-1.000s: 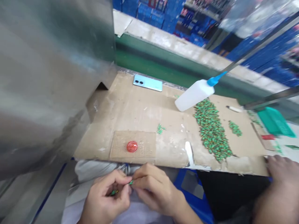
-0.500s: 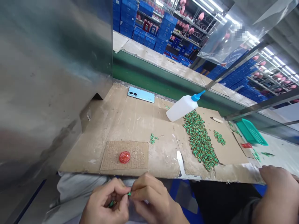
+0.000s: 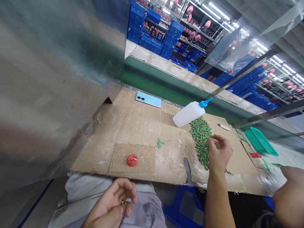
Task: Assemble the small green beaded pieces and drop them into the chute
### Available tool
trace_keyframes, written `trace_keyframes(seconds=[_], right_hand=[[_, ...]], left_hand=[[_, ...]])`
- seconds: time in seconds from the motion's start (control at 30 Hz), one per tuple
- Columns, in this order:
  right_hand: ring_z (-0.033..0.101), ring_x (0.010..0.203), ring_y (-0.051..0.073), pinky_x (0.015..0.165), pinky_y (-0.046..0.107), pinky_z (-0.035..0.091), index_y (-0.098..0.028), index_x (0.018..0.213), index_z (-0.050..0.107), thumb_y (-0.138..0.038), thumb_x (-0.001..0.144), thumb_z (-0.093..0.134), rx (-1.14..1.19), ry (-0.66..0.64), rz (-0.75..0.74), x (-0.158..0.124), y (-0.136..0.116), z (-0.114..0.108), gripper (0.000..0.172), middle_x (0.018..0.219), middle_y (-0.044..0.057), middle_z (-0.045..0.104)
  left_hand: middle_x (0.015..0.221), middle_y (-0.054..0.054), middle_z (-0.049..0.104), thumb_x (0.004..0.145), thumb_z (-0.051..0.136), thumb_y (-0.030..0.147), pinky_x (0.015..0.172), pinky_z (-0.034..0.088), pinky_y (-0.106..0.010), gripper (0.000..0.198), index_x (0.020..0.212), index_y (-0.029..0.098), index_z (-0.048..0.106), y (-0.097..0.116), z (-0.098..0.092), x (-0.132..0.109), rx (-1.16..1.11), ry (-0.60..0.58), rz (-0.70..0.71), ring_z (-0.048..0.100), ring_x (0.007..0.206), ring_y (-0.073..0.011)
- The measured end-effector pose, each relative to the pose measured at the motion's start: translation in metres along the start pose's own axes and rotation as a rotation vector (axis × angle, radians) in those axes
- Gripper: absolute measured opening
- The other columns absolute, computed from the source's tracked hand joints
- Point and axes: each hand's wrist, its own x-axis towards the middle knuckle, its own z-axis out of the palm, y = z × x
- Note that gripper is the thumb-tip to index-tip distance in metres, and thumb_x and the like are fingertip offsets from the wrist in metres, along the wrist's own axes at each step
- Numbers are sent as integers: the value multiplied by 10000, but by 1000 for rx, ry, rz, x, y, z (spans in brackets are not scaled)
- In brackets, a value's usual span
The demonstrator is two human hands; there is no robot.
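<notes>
My left hand (image 3: 114,204) is over my lap, palm up with the fingers curled. Between them shows a bit of a small green and gold piece (image 3: 123,200). My right hand (image 3: 219,152) is at the right edge of a long heap of small green and gold pieces (image 3: 200,136). Its thumb and fingertips come together there; whatever they pinch is too small to make out. In front of my left hand, a shiny red disc-shaped thing (image 3: 132,160) rests on a cardboard pad (image 3: 144,158). A few loose green pieces (image 3: 160,143) lie to the right of the pad.
A white squeeze bottle (image 3: 188,114) with a blue nozzle leans beside the heap. Behind are a light blue phone (image 3: 148,99), a small knife (image 3: 223,127) and a green basket (image 3: 260,141). At right is another person's arm (image 3: 289,190). A metal wall (image 3: 59,79) stands at left.
My right hand has left my left hand and reached forward and right to the heap. My left hand stays over my lap, its fingertips now apart. The view has shifted slightly.
</notes>
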Motion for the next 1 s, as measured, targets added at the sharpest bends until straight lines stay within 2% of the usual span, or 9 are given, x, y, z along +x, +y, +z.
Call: trace_keyframes(seconds=[0.07,0.13,0.3,0.43,0.53,0.6,0.73,0.9,1.0], right_hand=[[634,773,197,679,331,520,-183,1045,628,-362,893,640,-49,23,16,4,8,0,235,973,72,666],[637,801,216,714,357,531,-188,1011,654,-373,902,629,-78,-58,-6,-6,3,5,216,953,79,675],[682,856,257,828,419,568,-235,913,740,-436,904,683,-42,-554,-166,-45,-30,33,209,937,83,734],[702,940,278,883,438,562,-248,947,750,-412,969,647,-38,-754,-240,-60,-44,53,195,976,86,747],[702,945,286,881,446,554,-243,976,740,-384,989,633,-63,-794,-259,-64,-45,60,177,986,90,747],[696,955,291,891,450,546,-237,955,725,-370,1004,607,-76,-791,-269,-66,-44,62,185,982,95,737],[682,913,275,860,429,542,-232,889,686,-367,1006,586,-79,-792,-287,-66,-43,64,205,932,86,714],[684,879,261,828,418,554,-226,888,671,-393,1003,593,-60,-799,-290,-64,-43,62,217,909,80,707],[692,891,263,830,422,564,-224,949,705,-417,999,611,-45,-815,-291,-64,-43,61,220,945,88,720]], left_hand=[[1082,-116,725,768,855,118,885,597,-346,269,1009,177,750,2,-1,-6,-66,62,-17,711,1094,-286],[1192,-128,729,740,895,109,1050,568,-397,330,1033,178,761,3,-3,-11,-123,112,-44,672,1267,-338],[1324,-151,737,592,1021,154,1204,477,-468,387,910,155,800,5,-16,-20,-177,88,-140,559,1440,-431],[1311,-143,765,571,1053,230,1242,435,-483,319,737,154,792,1,-27,-20,-205,37,-151,560,1442,-443],[1313,-141,772,617,1040,259,1230,460,-425,291,718,147,791,-3,-29,-19,-234,50,-168,588,1424,-416],[1313,-144,774,634,1034,254,1197,503,-391,298,798,143,811,-4,-28,-18,-256,73,-171,597,1420,-401],[1282,-126,788,582,1060,227,1039,612,-260,424,910,147,804,-3,-22,-19,-330,71,-169,634,1393,-350],[1228,-50,813,581,1066,222,899,589,-62,391,781,164,734,5,-9,-20,-436,35,-164,729,1276,-215],[1218,-62,814,551,1076,223,873,571,-28,424,724,148,697,9,-4,-22,-450,43,-195,749,1235,-183]])
